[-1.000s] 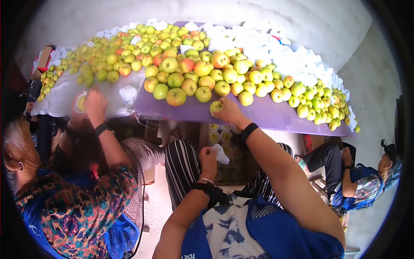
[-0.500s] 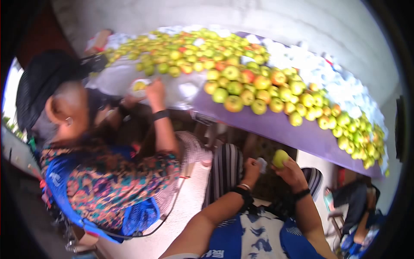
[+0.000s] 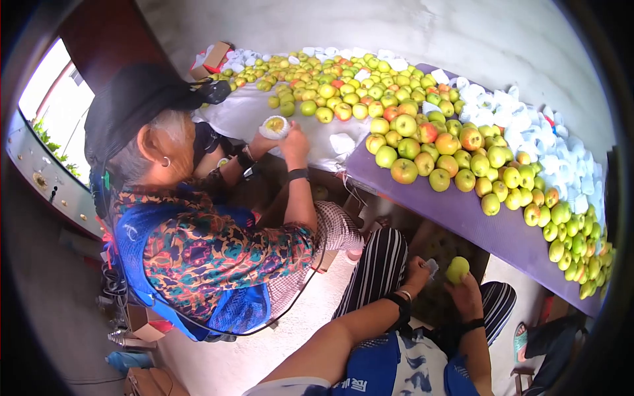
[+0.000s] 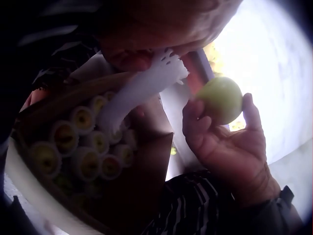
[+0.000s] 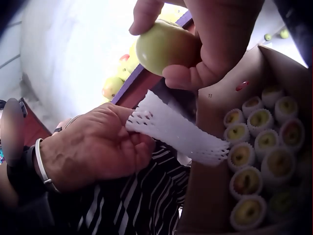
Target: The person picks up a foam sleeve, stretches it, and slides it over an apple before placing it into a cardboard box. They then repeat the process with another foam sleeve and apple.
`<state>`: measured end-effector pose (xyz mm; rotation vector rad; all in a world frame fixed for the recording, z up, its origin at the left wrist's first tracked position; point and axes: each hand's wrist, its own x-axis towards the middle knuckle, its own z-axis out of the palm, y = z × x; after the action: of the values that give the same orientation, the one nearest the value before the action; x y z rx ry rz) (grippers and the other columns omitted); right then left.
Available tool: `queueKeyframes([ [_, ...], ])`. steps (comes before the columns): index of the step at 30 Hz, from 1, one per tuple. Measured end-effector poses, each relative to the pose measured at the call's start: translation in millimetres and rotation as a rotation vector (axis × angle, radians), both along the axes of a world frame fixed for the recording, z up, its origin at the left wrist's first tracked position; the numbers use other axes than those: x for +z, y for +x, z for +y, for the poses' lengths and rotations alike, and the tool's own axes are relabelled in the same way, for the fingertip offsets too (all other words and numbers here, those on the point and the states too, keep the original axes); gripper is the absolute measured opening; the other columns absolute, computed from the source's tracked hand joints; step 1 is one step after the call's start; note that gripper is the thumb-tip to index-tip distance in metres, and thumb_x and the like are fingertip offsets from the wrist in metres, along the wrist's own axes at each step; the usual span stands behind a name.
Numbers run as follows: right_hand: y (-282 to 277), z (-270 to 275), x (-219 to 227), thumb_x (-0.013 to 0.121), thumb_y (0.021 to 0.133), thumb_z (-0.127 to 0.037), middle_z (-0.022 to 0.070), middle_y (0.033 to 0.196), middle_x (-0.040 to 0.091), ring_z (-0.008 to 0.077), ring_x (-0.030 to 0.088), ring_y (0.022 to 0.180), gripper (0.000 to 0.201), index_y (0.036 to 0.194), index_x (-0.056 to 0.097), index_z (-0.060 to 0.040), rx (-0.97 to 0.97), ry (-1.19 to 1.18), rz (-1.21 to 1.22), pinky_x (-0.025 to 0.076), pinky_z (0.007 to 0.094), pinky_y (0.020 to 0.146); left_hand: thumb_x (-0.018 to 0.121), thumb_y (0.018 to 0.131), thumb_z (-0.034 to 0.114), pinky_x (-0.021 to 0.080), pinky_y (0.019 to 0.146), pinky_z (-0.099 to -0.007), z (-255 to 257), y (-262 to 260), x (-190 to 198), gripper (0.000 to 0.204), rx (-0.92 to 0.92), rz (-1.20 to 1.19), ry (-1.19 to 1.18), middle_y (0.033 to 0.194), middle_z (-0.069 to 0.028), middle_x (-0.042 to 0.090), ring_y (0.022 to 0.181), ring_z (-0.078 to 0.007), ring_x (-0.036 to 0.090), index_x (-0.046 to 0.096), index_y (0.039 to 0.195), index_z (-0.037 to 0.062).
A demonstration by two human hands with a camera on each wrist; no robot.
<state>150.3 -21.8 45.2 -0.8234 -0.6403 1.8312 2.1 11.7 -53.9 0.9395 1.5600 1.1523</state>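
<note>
My right hand (image 5: pixel 215 44) grips a yellow-green apple (image 5: pixel 164 47) between thumb and fingers, shown bare of any net. The left hand (image 5: pixel 100 147) pinches one end of a white foam net sleeve (image 5: pixel 176 129), which hangs out flat and narrow. In the head view both hands are low over my lap, the apple (image 3: pixel 457 270) a little to the right of the sleeve. Below them a cardboard box (image 5: pixel 208 181) holds several apples in white foam nets (image 5: pixel 247 181), set in rows. The left wrist view shows the sleeve stretching over the box, apart from the apple.
A purple-covered table (image 3: pixel 422 188) bears a large heap of loose apples (image 3: pixel 462 152) and a pile of white foam nets (image 3: pixel 561 142). On my left a seated person (image 3: pixel 205 251) holds a netted apple (image 3: pixel 274 127). Cartons (image 3: pixel 145 323) stand on the floor at far left.
My right hand has come from the table's edge down to my lap with an apple, beside the left hand with the sleeve. The head view has swung left.
</note>
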Motion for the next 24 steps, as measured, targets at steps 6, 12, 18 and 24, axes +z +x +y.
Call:
queueKeyframes([
  [6,5,0,-26,0.059,0.074,-0.029,0.0065,0.108,0.054,0.0177,0.051,0.099,0.051,0.115,0.046,-0.0017,0.254,-0.014,0.037,0.04,0.0357,0.086,0.064,0.067,0.012,0.043,0.059,-0.0308,-7,-6,21,0.018,-0.038,0.17,0.019,0.067,-0.0078,0.053,0.062,-0.0153,0.05,0.054,0.076,0.0015],
  [12,7,1,-35,0.058,0.075,-0.033,0.0055,0.106,0.055,0.0169,0.051,0.098,0.046,0.111,0.051,-0.005,0.213,-0.158,0.004,0.038,0.0347,0.084,0.064,0.072,0.017,0.041,0.051,-0.0253,-7,-8,17,0.019,-0.178,0.132,0.042,0.067,-0.0042,0.053,0.059,-0.0101,0.048,0.054,0.077,0.0015],
  [18,11,5,-38,0.058,0.076,-0.031,0.0065,0.11,0.053,0.018,0.049,0.102,0.049,0.115,0.048,-0.0039,0.131,-0.197,0.009,0.037,0.0387,0.089,0.06,0.074,0.01,0.042,0.049,-0.0191,-10,-9,25,0.011,-0.246,-0.123,-0.013,0.068,0.0006,0.05,0.057,-0.0067,0.048,0.05,0.079,0.006],
  [24,11,2,-41,0.06,0.074,-0.033,0.0063,0.112,0.052,0.0177,0.049,0.103,0.055,0.118,0.044,-0.003,0.292,-0.01,0.18,0.037,0.0341,0.09,0.061,0.072,0.01,0.041,0.048,-0.02,-9,-6,15,0.011,-0.197,0.157,0.044,0.063,-0.0001,0.05,0.056,-0.007,0.048,0.052,0.071,0.0049],
])
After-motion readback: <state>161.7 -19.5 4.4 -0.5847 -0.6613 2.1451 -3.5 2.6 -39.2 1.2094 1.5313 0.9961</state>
